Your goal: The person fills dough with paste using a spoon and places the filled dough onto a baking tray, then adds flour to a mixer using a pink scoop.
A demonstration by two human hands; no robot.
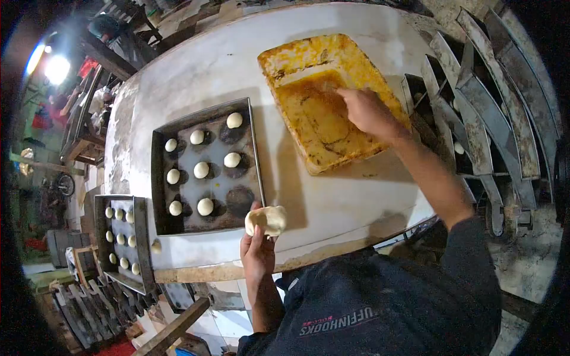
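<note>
We are looking down past a dark sweatshirt (380, 314) close under the camera, and just beyond it our left hand (257, 252) is curling its fingers up around a lump of dough (266, 220), gripping it from below at the near edge of the round white table (332, 202). The dough is pale cream, soft and folded, lumpy rather than round, and is sitting just beside the near right corner of a dark baking tray (205, 168). In that tray we are counting nine small, smooth dough balls (201, 169), each on a greasy dark patch, with one patch near the corner lying bare. Further across the table, our right hand (368, 111) is reaching into a yellow tray (323, 98) smeared with orange-brown oil, its fingers pressing flat on the oily bottom and holding nothing that we can see. To the left, a second dark tray (124, 240) is carrying two rows of smaller dough pieces, roughly ten.
</note>
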